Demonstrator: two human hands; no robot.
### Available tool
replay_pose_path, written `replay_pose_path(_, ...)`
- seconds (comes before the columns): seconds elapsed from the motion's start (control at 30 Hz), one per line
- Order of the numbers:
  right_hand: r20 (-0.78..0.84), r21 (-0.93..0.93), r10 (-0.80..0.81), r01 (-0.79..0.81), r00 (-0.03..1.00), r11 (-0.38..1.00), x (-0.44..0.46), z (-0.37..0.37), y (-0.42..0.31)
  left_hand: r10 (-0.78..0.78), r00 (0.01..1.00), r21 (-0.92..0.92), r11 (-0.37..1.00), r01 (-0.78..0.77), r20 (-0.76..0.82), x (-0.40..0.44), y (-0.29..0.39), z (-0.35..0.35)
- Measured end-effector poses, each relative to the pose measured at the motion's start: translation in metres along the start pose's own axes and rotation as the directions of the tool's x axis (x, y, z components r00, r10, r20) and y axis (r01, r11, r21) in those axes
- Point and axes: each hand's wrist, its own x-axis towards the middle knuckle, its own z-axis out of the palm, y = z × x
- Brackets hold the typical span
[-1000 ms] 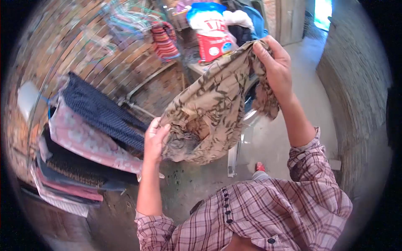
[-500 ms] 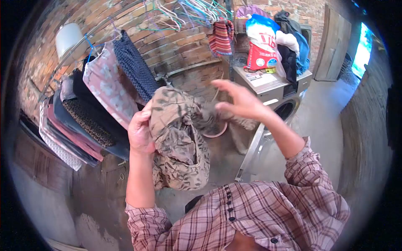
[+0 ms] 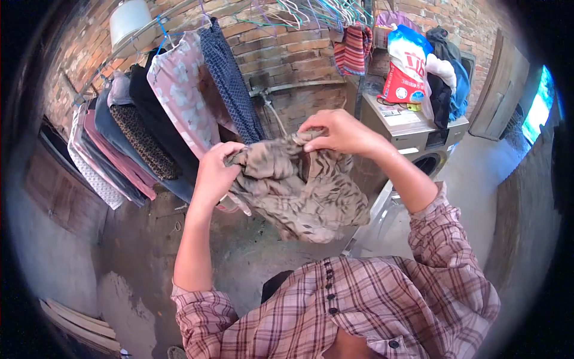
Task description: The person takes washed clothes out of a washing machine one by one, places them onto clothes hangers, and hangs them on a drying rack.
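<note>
A crumpled tan garment with a dark leaf-like pattern (image 3: 305,191) hangs between my two hands in the middle of the head view. My left hand (image 3: 218,170) pinches its upper left edge. At the upper right edge, the fingers of my right hand (image 3: 338,131) are closed on the cloth. The fabric sags in folds below both hands; its exact kind of garment cannot be made out. Left of it, a pink floral garment (image 3: 182,90) and a dark blue patterned garment (image 3: 230,84) hang on the rail.
More clothes (image 3: 140,137) hang along the left rail. Several bare hangers (image 3: 299,15) are at the top. A washing machine (image 3: 394,128) with its door open stands right, bearing a red, white and blue bag (image 3: 406,66) and piled clothes (image 3: 451,72). Brick wall (image 3: 269,54) behind.
My right hand, free before, has taken hold of the patterned garment. The cloth now stretches between both hands and has swung right. The view has shifted, so the surroundings sit differently.
</note>
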Motion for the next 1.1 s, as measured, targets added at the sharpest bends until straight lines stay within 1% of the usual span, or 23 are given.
replay_pose_path(0.03,0.079,0.007,0.088,-0.089,0.993,0.996,0.000,-0.011,-0.009,0.031,0.988,0.158,0.987,-0.007,-0.150,-0.006,-0.003,0.004)
replay_pose_path(0.13,0.148,-0.104,0.057,-0.042,0.987,0.994,-0.002,-0.019,-0.017,-0.059,0.936,0.552,0.795,0.253,-0.346,-0.007,0.009,0.010)
replay_pose_path(0.17,0.154,-0.138,0.061,-0.040,0.986,0.990,-0.003,-0.021,-0.026,0.010,0.927,0.592,0.772,0.231,-0.374,-0.004,0.002,0.013)
replay_pose_path(0.27,0.009,-0.086,-0.026,0.027,1.000,0.996,-0.004,-0.018,-0.042,-0.016,0.921,0.629,0.725,0.280,-0.390,0.002,-0.016,0.020)
replay_pose_path(0.3,-0.061,-0.031,-0.003,0.001,0.998,1.000,-0.002,-0.017,-0.047,-0.089,0.943,0.578,0.770,0.270,-0.321,0.002,-0.018,0.021)
replay_pose_path(0.37,-0.167,-0.031,0.004,-0.010,0.986,0.999,-0.002,-0.017,-0.041,-0.214,0.963,0.466,0.844,0.266,-0.161,0.002,-0.020,0.021)
replay_pose_path(0.4,-0.220,-0.032,0.006,-0.013,0.975,0.999,-0.002,-0.018,-0.040,-0.376,0.926,0.340,0.866,0.366,-0.037,0.003,-0.028,0.026)
replay_pose_path(0.43,-0.271,0.069,0.060,-0.043,0.961,0.997,-0.003,-0.020,-0.041,-0.362,0.930,0.193,0.919,0.345,0.060,0.001,-0.039,0.033)
replay_pose_path(0.5,-0.282,-0.007,0.136,-0.144,0.950,0.990,-0.007,-0.021,-0.030,-0.253,0.946,-0.062,0.961,0.270,0.204,-0.009,-0.047,0.046)
replay_pose_path(0.53,-0.290,-0.044,0.174,-0.195,0.941,0.980,-0.009,-0.021,-0.025,-0.285,0.918,-0.265,0.895,0.358,0.277,-0.015,-0.044,0.053)
replay_pose_path(0.57,-0.322,0.004,0.203,-0.213,0.925,0.977,-0.011,-0.018,-0.025,-0.274,0.917,-0.202,0.919,0.338,0.290,-0.017,-0.046,0.058)
replay_pose_path(0.6,-0.314,-0.023,0.223,-0.242,0.923,0.970,-0.012,-0.019,-0.023,-0.265,0.915,-0.138,0.938,0.317,0.305,-0.018,-0.048,0.061)
replay_pose_path(0.67,-0.296,-0.077,0.263,-0.298,0.918,0.952,-0.015,-0.018,-0.021,-0.374,0.892,-0.050,0.916,0.398,0.254,-0.016,-0.049,0.058)
replay_pose_path(0.7,-0.265,-0.084,0.266,-0.297,0.927,0.951,-0.017,-0.016,-0.014,-0.427,0.876,-0.008,0.898,0.440,0.224,-0.014,-0.050,0.056)
replay_pose_path(0.77,-0.205,-0.098,0.265,-0.289,0.942,0.952,-0.019,-0.006,0.005,-0.444,0.869,-0.012,0.889,0.457,0.220,-0.003,-0.061,0.044)
replay_pose_path(0.8,-0.115,-0.093,0.268,-0.279,0.957,0.956,-0.022,-0.001,0.009,-0.451,0.866,-0.013,0.885,0.465,0.217,0.003,-0.063,0.039)
replay_pose_path(0.83,-0.023,-0.088,0.269,-0.270,0.963,0.959,-0.026,0.006,0.011,-0.445,0.860,-0.387,0.768,0.510,0.250,0.005,-0.036,0.026)
replay_pose_path(0.87,0.071,-0.080,0.267,-0.261,0.961,0.962,-0.031,0.012,0.010,-0.414,0.839,-0.688,0.493,0.532,0.352,0.008,-0.038,0.024)
replay_pose_path(0.9,0.191,-0.080,0.358,-0.349,0.914,0.934,-0.032,0.013,-0.007,-0.384,0.867,-0.734,0.479,0.481,0.318,0.012,-0.025,0.022)
replay_pose_path(0.93,0.286,-0.150,0.384,-0.355,0.878,0.923,-0.034,0.019,-0.011,-0.354,0.893,-0.777,0.463,0.425,0.278,0.017,-0.013,0.021)
replay_pose_path(1.0,0.278,-0.186,0.383,-0.342,0.881,0.921,-0.037,0.042,-0.006,-0.256,0.942,-0.623,0.707,0.335,0.216,0.024,-0.022,0.031)
replay_pose_path(1.03,0.247,-0.148,0.354,-0.326,0.902,0.934,-0.039,0.049,-0.001,-0.233,0.961,-0.492,0.826,0.276,0.147,0.026,-0.018,0.031)
replay_pose_path(1.1,0.161,-0.197,0.310,-0.277,0.937,0.940,-0.038,0.058,0.010,-0.215,0.971,-0.352,0.906,0.237,0.100,0.028,-0.002,0.020)
